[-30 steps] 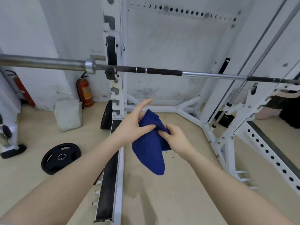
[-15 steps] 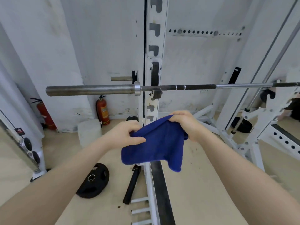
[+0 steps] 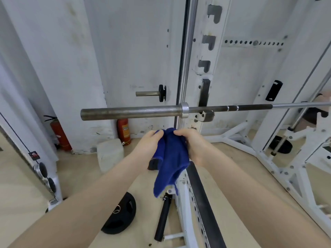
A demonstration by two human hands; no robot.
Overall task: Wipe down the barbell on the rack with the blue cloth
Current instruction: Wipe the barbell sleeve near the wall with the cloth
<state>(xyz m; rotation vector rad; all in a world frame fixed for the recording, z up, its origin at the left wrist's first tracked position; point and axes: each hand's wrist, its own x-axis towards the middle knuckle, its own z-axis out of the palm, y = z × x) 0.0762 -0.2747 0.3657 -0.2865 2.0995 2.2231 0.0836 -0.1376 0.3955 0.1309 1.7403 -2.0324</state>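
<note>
Both hands now bunch the blue cloth (image 3: pixel 170 158) tighter: left hand (image 3: pixel 149 146) and right hand (image 3: pixel 192 145) pinch its top. Barbell (image 3: pixel 130 111) lies horizontal, left-right, just above the hands on the rack (image 3: pixel 204 72); sleeve end nearer the left hand.

I've brought my hands together: my left hand (image 3: pixel 149 146) and right hand (image 3: pixel 192 146) now pinch the blue cloth (image 3: pixel 170 163) at its top, close beside each other, where half a second ago they held it spread wide. The cloth hangs bunched in a narrow fold. The barbell (image 3: pixel 130 111) sleeve looks nearer above my hands, though I may only have turned my head.
</note>
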